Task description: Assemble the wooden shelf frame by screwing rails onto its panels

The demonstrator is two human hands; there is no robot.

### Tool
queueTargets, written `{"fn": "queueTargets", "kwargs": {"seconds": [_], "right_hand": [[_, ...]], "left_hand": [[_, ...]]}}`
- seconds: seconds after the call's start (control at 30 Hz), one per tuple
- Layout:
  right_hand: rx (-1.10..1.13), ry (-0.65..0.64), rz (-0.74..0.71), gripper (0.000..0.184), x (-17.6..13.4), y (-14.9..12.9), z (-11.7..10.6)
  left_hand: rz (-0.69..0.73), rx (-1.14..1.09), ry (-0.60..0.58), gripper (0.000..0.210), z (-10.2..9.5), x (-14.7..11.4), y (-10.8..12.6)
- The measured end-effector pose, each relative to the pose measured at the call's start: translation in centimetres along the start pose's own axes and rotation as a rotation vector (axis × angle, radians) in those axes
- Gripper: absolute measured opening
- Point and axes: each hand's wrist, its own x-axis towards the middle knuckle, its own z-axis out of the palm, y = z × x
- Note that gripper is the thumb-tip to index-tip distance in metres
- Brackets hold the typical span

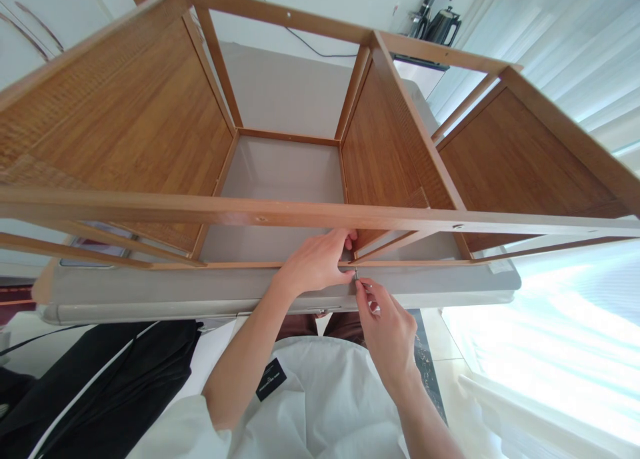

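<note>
A wooden shelf frame [300, 212] with slatted-look brown panels stands before me on a grey-topped table. My left hand [320, 262] is closed around its lower front rail [245, 266], close to the foot of the middle panel [383, 159]. The thumb lies on the near side, and the other fingers reach behind the rail. Just right of that thumb, my right hand [387, 322] pinches a small metal screw [356, 272] between thumb and fingertips. The screw points at the rail; whether its tip is in a hole is too small to tell.
The grey tabletop [285, 89] extends behind the frame. A dark kettle [443, 26] and another metal pot stand at the back right. Black cloth [105, 379] lies at the lower left. White curtains [565, 59] hang on the right. A thin cable [320, 54] runs along behind.
</note>
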Motion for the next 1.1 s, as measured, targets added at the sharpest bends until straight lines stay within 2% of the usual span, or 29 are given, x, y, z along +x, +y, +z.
{"fn": "queueTargets", "kwargs": {"seconds": [0.13, 0.3, 0.4, 0.77, 1.0, 1.1], "right_hand": [[-0.035, -0.002, -0.177, 0.013, 0.3, 0.4, -0.2], [-0.028, -0.051, -0.32, 0.031, 0.5, 1.3, -0.2], [-0.032, -0.062, -0.342, 0.036, 0.2, 1.9, -0.1], [0.024, -0.049, -0.319, 0.034, 0.0, 2.0, 0.0], [-0.006, -0.144, -0.339, 0.036, 0.1, 2.5, -0.6], [-0.044, -0.147, -0.377, 0.035, 0.2, 2.4, -0.7]], "left_hand": [[0.012, -0.001, 0.007, 0.045, 0.1, 0.0, 0.0], [0.0, -0.003, -0.001, 0.047, 0.0, 0.0, 0.0], [-0.01, -0.005, -0.007, 0.046, 0.0, 0.0, 0.1], [-0.027, -0.003, -0.006, 0.044, -0.1, 0.0, 0.1], [-0.029, -0.003, -0.01, 0.044, 0.0, 0.0, 0.1], [-0.029, -0.007, -0.012, 0.043, 0.0, 0.0, 0.1]]}}
